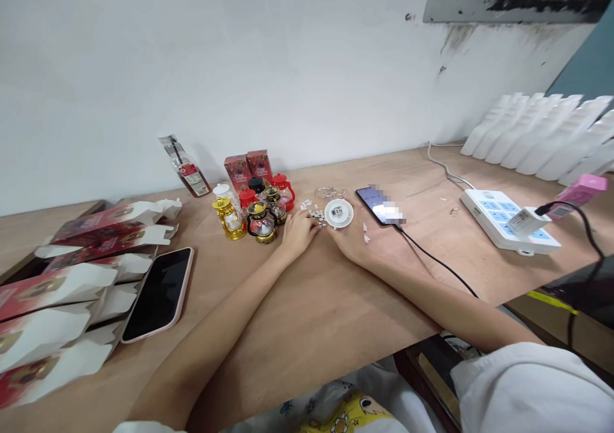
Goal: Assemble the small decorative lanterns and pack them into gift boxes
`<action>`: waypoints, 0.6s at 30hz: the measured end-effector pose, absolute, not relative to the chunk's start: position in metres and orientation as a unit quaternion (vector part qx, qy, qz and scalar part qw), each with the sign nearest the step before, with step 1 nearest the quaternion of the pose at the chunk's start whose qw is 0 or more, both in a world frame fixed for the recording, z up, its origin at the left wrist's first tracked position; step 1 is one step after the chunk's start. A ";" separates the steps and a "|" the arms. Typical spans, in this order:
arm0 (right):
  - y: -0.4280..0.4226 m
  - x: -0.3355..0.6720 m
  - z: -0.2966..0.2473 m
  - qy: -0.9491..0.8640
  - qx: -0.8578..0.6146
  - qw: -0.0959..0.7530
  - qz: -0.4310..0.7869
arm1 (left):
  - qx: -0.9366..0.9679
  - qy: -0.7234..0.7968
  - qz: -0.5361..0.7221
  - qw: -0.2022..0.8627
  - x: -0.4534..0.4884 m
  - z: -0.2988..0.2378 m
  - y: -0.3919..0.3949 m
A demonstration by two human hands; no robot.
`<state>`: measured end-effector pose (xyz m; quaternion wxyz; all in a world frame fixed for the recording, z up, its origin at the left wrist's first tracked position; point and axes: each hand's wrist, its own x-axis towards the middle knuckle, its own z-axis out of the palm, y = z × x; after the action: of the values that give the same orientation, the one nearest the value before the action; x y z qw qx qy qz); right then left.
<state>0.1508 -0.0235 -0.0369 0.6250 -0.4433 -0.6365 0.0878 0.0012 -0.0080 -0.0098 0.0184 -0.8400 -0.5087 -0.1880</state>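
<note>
My left hand [298, 232] rests palm down on the wooden table [307, 305], fingers stretched toward a scatter of tiny white and grey bits [316, 214]. My right hand [352, 240] lies just right of it, its fingers touching a small round white disc [338, 213] with a metal piece at its middle. Whether the right hand grips the disc is hidden. A cluster of small toy lanterns [256, 210] in gold, black and red stands right by my left hand.
A phone [380, 205] on a black cable lies right of the disc. A white power strip [506, 219] sits further right. A dark phone in a pink case [159, 293] and several flattened red-and-white cartons [71, 279] lie left. Two red boxes [248, 167] stand by the wall.
</note>
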 end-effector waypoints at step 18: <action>-0.024 0.150 -0.037 -0.647 -0.435 0.621 0.083 | -0.830 -0.506 -0.229 0.055 0.016 -0.013 -0.011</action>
<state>0.1501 -0.0240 -0.0370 0.6208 -0.4346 -0.6471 0.0833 0.0156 -0.0110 -0.0132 0.0554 -0.8297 -0.5059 -0.2294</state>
